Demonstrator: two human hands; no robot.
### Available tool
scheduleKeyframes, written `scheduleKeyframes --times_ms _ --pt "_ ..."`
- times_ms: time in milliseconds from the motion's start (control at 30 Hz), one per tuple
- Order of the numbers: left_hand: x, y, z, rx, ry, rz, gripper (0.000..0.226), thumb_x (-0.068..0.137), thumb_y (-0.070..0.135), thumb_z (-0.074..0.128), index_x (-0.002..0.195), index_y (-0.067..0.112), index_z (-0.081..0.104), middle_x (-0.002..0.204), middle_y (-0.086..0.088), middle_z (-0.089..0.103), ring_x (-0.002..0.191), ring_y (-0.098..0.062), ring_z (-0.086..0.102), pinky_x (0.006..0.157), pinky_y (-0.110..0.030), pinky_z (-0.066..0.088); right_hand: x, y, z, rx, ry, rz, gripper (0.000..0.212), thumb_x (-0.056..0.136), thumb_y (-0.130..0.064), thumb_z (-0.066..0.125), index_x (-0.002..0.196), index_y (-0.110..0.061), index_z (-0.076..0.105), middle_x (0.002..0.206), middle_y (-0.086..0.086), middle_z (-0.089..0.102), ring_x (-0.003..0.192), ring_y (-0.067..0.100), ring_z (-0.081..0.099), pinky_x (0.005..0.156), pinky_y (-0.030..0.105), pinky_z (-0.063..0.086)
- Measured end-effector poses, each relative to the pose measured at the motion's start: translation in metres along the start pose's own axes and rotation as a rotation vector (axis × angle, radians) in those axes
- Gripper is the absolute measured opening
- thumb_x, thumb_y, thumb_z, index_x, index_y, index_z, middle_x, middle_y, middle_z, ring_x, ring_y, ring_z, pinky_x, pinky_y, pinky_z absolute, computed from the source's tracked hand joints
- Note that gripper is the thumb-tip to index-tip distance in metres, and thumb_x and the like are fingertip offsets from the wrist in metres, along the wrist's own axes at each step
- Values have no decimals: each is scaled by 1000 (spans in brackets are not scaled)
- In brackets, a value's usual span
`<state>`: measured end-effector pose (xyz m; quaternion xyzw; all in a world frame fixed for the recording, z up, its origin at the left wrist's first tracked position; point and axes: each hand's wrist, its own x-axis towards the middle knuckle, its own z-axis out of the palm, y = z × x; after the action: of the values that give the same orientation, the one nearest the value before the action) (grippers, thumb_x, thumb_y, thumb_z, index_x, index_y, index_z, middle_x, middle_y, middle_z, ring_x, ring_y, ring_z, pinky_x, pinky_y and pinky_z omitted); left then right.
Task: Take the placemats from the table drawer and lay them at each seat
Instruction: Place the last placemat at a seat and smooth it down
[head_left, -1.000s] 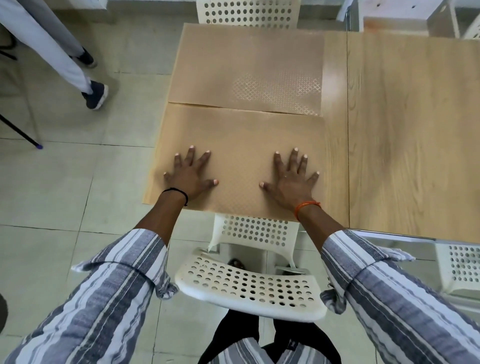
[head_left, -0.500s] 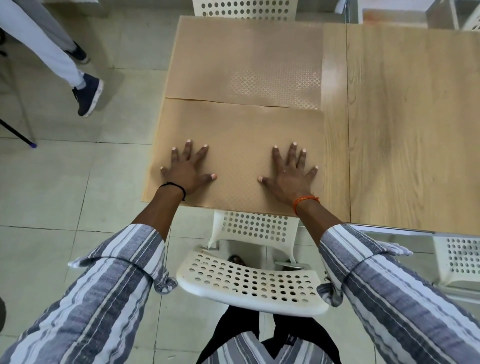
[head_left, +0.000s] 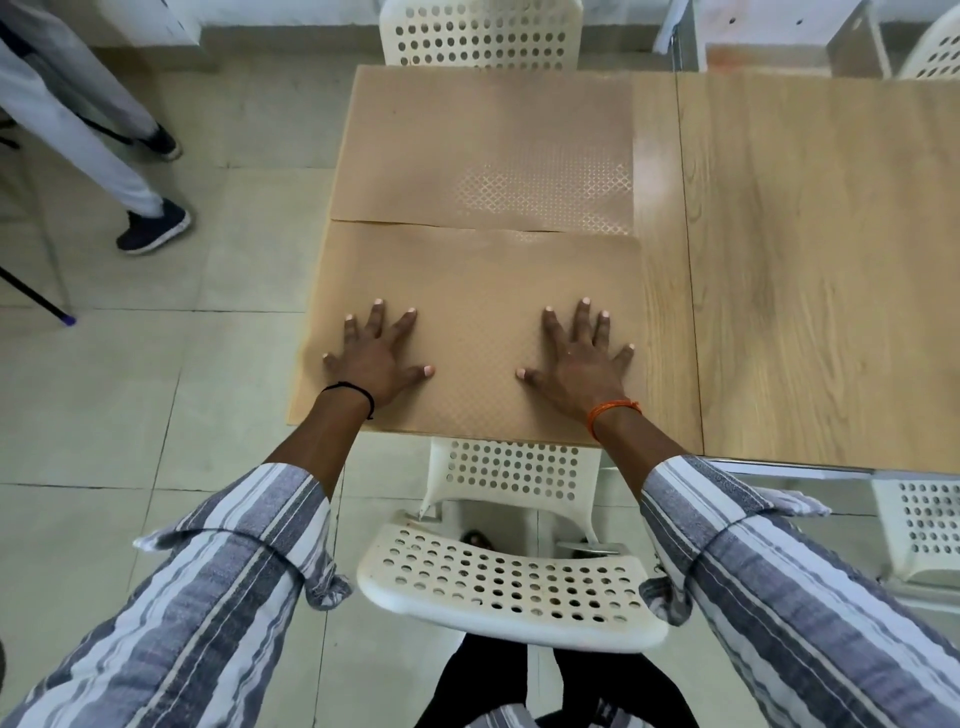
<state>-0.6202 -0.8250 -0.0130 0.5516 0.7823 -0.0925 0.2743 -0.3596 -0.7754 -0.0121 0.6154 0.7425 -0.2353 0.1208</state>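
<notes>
Two tan, diamond-textured placemats lie flat on the left end of the wooden table (head_left: 810, 270). The near placemat (head_left: 478, 291) reaches the table's front edge, and the far placemat (head_left: 467, 140) lies just beyond it, their long edges meeting. My left hand (head_left: 376, 356) presses flat on the near mat's left part with fingers spread. My right hand (head_left: 579, 358) presses flat on its right part, fingers spread too. Neither hand holds anything. No drawer is visible.
A white perforated chair (head_left: 511, 582) stands tucked between me and the table's front edge. Another white chair (head_left: 480, 34) faces the far side, and parts of others show at right (head_left: 930, 519). A person's legs and dark shoes (head_left: 153, 226) are on the tiled floor at left.
My hands stay flat on the near placemat and have slid very slightly toward me. The person at left has stepped, shifting their feet. My head view has moved a little.
</notes>
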Motion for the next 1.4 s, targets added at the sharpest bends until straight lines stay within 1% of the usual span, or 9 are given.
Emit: scheduleKeyframes --times_ms 133,267,433,667,767,900,1000,1133,1400 --pt "4 4 -7 67 -28 -4 87 83 61 60 152 46 8 164 4 -5 148 -39 4 110 -60 31 1 -2 -2 -45 -23 5 93 87 -67 51 156 -34 -3 163 9 -17 150 38 -11 111 72 13" --pt "9 19 -18 119 -42 -26 82 82 49 69 149 36 23 163 -8 6 140 -49 25 106 -51 40 5 -1 -12 -88 -53 -7 88 89 -60 55 155 -34 2 163 9 -9 150 39 -3 108 71 24" --pt "7 26 -20 138 -16 -39 76 81 44 73 143 30 32 159 -12 12 125 -46 45 96 -47 49 8 0 -19 -151 -19 -15 84 82 -64 60 149 -35 18 153 9 14 137 35 21 93 60 43" --pt "3 26 -37 272 -31 13 71 82 52 67 141 28 35 148 -12 29 109 -37 57 80 -39 51 4 -1 -17 -80 -14 4 82 82 -62 62 149 -36 21 154 6 14 137 33 22 98 60 41" --pt "14 28 -51 296 -9 79 62 86 55 61 138 26 42 142 -11 38 118 -31 51 83 -38 49 3 -9 -20 -90 25 32 68 88 -57 56 145 -30 31 150 9 23 134 33 29 100 59 38" --pt "44 42 -67 129 170 262 74 84 42 70 145 20 35 158 -7 22 141 -28 27 105 -46 41 15 -31 -24 -46 240 12 49 94 -44 50 134 -15 48 147 13 35 134 33 34 105 60 32" --pt "71 59 -72 100 174 335 92 81 42 73 152 17 21 163 -5 5 150 -25 9 115 -45 30 38 -52 -25 52 295 -100 54 96 -35 47 145 -14 37 159 10 23 146 31 21 114 58 23" --pt "100 58 -63 135 14 301 113 74 51 76 156 21 4 164 1 -11 151 -20 -6 120 -45 16 74 -73 -21 88 289 -203 57 100 -28 39 153 -13 25 164 9 13 151 28 11 121 52 15" --pt "112 57 -61 187 -81 295 117 76 53 73 155 23 -7 162 1 -19 151 -21 -10 119 -51 14 112 -76 1 53 262 -242 65 101 -43 35 157 -17 15 166 1 8 153 23 5 123 46 4"
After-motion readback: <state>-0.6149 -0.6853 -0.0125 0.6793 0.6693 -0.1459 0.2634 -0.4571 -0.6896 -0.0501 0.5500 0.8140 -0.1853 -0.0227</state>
